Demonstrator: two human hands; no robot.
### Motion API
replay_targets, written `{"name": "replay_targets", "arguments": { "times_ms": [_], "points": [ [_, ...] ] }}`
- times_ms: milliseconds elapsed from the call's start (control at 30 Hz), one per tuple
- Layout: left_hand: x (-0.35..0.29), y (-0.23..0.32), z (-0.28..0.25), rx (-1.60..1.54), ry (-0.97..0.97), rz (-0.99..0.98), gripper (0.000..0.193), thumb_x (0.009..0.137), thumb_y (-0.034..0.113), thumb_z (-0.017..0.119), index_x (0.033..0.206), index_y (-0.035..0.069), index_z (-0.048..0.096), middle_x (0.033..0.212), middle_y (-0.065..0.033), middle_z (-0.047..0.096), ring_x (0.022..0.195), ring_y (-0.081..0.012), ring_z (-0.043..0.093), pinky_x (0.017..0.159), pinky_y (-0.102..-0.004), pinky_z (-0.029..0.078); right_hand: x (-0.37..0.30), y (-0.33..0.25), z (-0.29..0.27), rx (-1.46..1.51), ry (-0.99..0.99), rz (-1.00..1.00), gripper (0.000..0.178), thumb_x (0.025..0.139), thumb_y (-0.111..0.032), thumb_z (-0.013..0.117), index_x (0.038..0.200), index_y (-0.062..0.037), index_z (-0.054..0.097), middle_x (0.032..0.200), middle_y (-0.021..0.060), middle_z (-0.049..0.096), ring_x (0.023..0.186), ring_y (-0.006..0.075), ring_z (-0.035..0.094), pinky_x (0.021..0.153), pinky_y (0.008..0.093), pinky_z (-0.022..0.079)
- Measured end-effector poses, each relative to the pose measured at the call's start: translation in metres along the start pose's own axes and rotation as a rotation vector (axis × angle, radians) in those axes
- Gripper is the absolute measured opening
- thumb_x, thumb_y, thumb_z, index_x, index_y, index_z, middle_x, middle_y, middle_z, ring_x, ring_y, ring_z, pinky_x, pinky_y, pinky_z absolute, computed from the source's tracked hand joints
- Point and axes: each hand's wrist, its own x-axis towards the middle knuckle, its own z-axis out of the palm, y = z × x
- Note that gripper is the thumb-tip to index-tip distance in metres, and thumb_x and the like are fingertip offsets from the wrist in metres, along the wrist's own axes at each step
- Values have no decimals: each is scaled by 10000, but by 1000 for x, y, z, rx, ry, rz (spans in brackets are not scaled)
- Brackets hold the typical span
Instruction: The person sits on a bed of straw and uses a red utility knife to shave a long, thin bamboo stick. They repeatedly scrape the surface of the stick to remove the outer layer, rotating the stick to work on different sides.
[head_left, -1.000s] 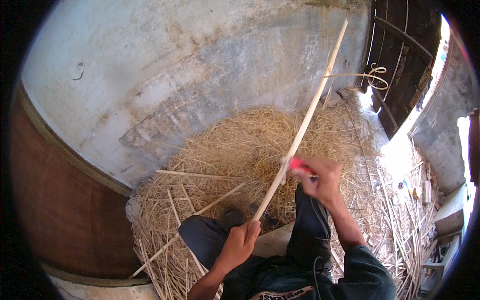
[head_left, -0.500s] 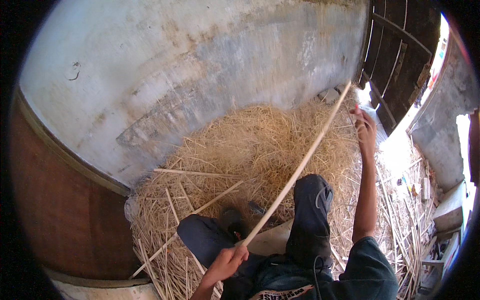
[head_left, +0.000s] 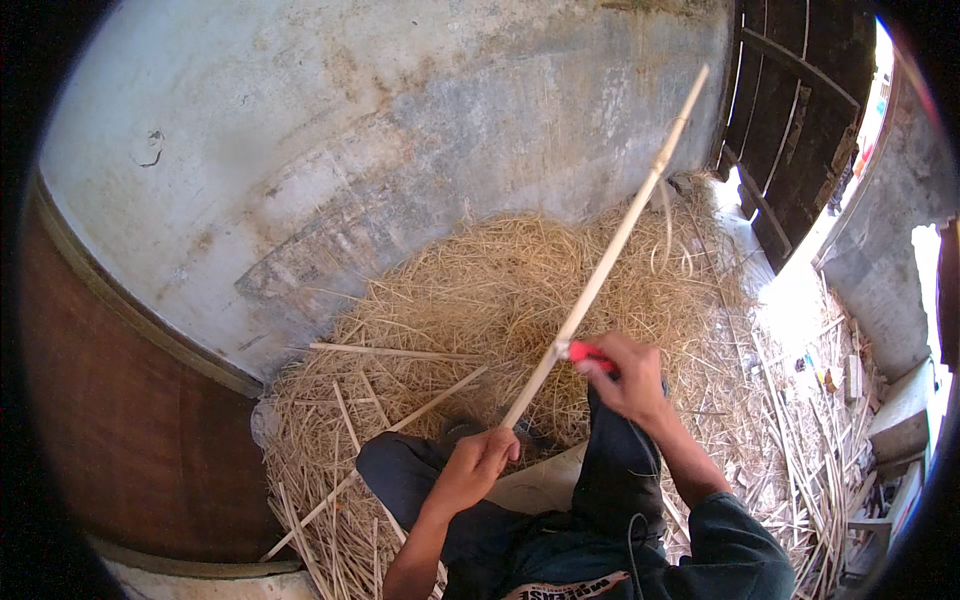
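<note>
A long, pale bamboo-like stick [head_left: 612, 262] slants from my lap up to the far right, with a knobbly joint near its far end. My left hand [head_left: 476, 472] is closed round its near end, just over my lap. In my right hand [head_left: 632, 378] is a small red-handled tool [head_left: 592, 354], gripped by the handle. Its head touches the stick a short way beyond my left hand; the blade is too small to make out. Thin curled shavings [head_left: 668, 235] hang beside the stick farther up.
A heap of straw-like shavings [head_left: 480, 270] covers the floor before my legs. Several loose sticks [head_left: 430, 398] lie on the left. A stained wall [head_left: 330, 150] rises at the back. Dark wooden boards [head_left: 800, 110] stand at the far right, and a brown panel [head_left: 130, 390] at the left.
My right hand has come from the far right back towards me, bringing the red-handled tool onto the stick. The stick's far end is higher, and my left hand has moved slightly up and right.
</note>
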Motion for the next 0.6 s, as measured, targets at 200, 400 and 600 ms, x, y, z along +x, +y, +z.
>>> {"name": "replay_targets", "arguments": {
  "times_ms": [200,400,600],
  "points": [
    [2,15,10,168,81,50,458,1127,355,459,877,-6,588,648,-104,517,587,-197,504,589,-384,420,-5,-20,8,-76,89,-142,271,829,-278,851,1019,-103,768,845,75,744,647,258,716,563,352,555],
    [-4,23,17,222,171,114,513,1137,398,415,825,20,567,607,-69,449,536,-147,385,522,-379,332,5,-22,-3,-131,97,-149,279,807,-286,862,1022,-124,790,798,67,733,604,254,690,535,340,530],
    [-18,16,14,254,182,41,508,1134,397,425,832,15,570,604,-72,463,515,-168,398,522,-385,352,26,-7,-13,-148,160,-140,251,826,-272,843,1036,-140,802,791,80,734,613,262,693,559,343,533]
  ]
}}
